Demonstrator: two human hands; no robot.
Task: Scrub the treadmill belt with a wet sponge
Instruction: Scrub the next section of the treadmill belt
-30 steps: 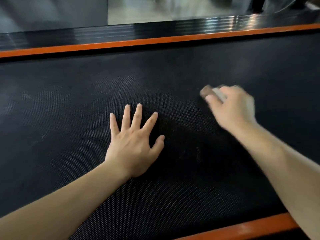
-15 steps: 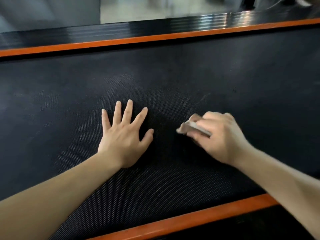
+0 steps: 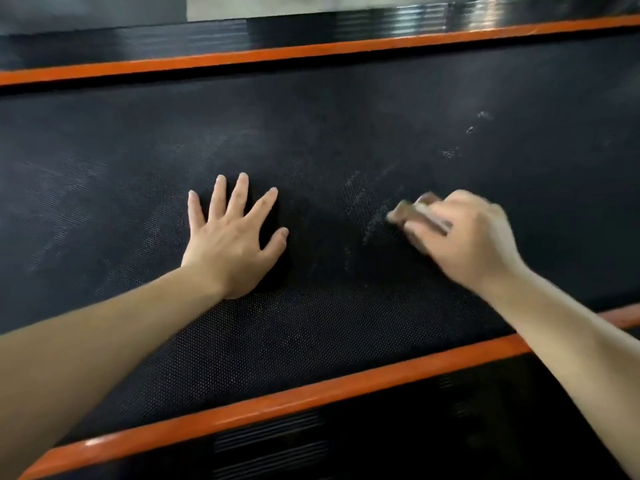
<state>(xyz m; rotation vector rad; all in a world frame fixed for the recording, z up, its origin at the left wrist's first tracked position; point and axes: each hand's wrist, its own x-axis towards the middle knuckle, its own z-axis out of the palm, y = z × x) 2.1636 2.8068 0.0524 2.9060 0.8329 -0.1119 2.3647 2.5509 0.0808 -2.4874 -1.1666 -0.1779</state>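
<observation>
Black dimpled rubber fills nearly the whole view: the treadmill belt (image 3: 311, 133) runs between a far orange rail (image 3: 311, 50) and a near orange rail (image 3: 311, 393), with glossy ribbed trim beyond the far one. The sponge (image 3: 412, 211) sits on the belt right of centre, brown with a paler layer, mostly covered by the right hand (image 3: 464, 237) and blurred, which suggests a quick stroke. Pale scuff streaks (image 3: 356, 188) lie just beside its leading corner, and white specks (image 3: 449, 153) sit farther up the belt. The likeliest trouble is the belt creeping under a hard push, since nothing but a palm seems to brace it; on a dampened surface that palm could skid too. A fast stroke may also drag the knuckles across the rough texture or skip over the specks altogether. The left hand (image 3: 232, 244) lies flat on the belt, well apart from the sponge, fingers (image 3: 239, 192) straight and spread, thumb out to the side, forearm reaching in from the lower left. The right hand is arched over the sponge with its fingers curled down round it, gripping it from above, wrist raised and forearm crossing the near rail.
</observation>
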